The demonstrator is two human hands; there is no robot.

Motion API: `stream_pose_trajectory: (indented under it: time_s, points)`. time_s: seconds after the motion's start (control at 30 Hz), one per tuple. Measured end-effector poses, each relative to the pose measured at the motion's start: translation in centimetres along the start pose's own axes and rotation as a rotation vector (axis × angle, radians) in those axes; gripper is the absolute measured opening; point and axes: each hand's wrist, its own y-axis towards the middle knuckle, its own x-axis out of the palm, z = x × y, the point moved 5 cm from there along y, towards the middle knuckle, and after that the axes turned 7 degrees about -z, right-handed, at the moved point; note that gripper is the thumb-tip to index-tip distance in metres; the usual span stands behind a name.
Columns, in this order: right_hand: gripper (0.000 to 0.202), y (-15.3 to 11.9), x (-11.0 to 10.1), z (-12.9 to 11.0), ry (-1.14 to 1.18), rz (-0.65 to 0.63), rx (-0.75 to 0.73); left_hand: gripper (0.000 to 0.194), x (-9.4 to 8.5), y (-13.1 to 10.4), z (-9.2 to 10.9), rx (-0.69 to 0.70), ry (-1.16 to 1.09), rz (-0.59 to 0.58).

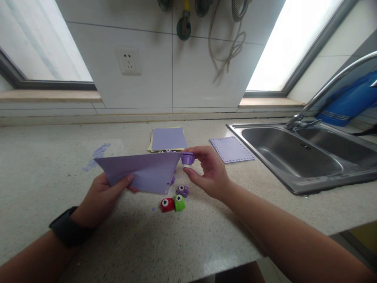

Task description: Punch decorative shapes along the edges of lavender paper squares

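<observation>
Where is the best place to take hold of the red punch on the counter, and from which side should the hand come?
Grip the red punch by its rounded body, probably from above and from its left. The green punch touches its right side, so fingers fit poorly there. Its left and near sides face bare counter.

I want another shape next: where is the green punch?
In the head view the green punch sits on the countertop below the purple sheet, touching the red punch, near the right hand.
</observation>
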Motion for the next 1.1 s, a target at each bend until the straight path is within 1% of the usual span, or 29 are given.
stream_pose_trajectory:
  time_s: [0.2, 0.47, 0.67, 0.77, 0.87, 1.0, 1.1]
  points:
    - [0.044, 0.1, 0.0, -0.1, -0.006, -0.02, 0.019, 0.032, 0.0, 0.1, 0.2, -0.006, 0.011, -0.003]
    - [0.042, -0.1, 0.1, 0.5, -0.004, -0.044, 0.06, 0.031, 0.0, 0.0, -0.4, -0.004, -0.013, 0.0]
    - [0.039, 0.0, 0.5, 0.9, 0.049, -0.105, 0.106, 0.027, 0.2, 0.0, -0.1, -0.023, -0.017, 0.005]
    - [0.034, 0.1, 0.9, 1.1, 0.135, -0.13, 0.158, 0.024, 0.3, -0.1, 0.2, -0.05, -0.043, 0.007]
    - [0.031, 0.1, 1.2, 1.6, 0.224, -0.146, 0.242, 0.023, 0.3, -0.1, 0.3, -0.06, -0.036, 0.006]
    - [0.031, 0.0, 1.6, 2.4, 0.319, -0.161, 0.372, 0.021, 0.4, -0.2, 0.5, -0.071, -0.047, -0.011]
    - [0.033, -0.1, 1.8, 2.9, 0.402, -0.177, 0.443, 0.021, 0.6, -0.2, 0.8, -0.079, -0.072, -0.022]
